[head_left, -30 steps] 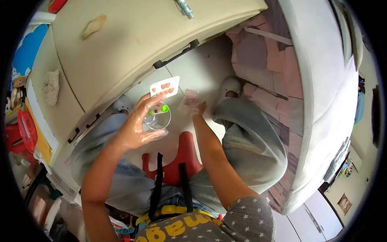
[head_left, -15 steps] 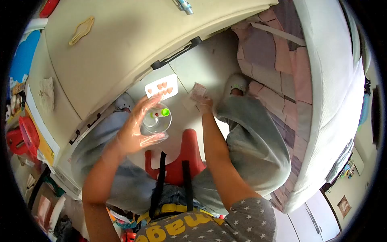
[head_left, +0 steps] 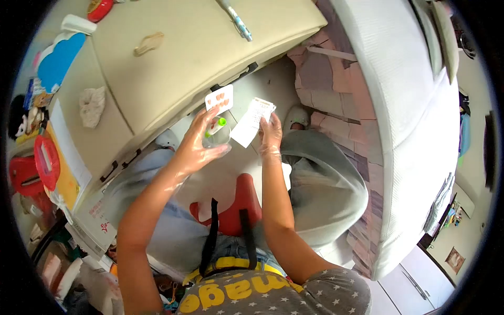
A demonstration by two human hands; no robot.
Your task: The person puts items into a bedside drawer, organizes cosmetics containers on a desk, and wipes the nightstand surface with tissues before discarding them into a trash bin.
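Note:
My left hand (head_left: 195, 147), in a clear plastic glove, is wrapped round a see-through round cup (head_left: 224, 138). Inside the cup leans a small white tube with a bright green cap (head_left: 215, 126). At the fingertips of the same hand stands a white card (head_left: 214, 95) bearing several small orange-pink pieces; the fingers partly cover its lower edge. My right hand (head_left: 270, 137), gloved likewise, pinches a white printed paper slip (head_left: 249, 126) by its right edge. The slip hangs tilted just right of the cup, and its print is too small to read.
A red plastic stool (head_left: 239, 210) is between my legs. Ahead is a beige padded surface (head_left: 184, 68) with a pen (head_left: 239, 23), a pale band (head_left: 148, 44) and a crumpled white cloth (head_left: 92, 107). A white mattress (head_left: 388, 105) borders the right.
The paper in my right hand was small and compact; now it shows as a longer slip, nearer the cup. My left hand still holds the cup. The camera view has shifted.

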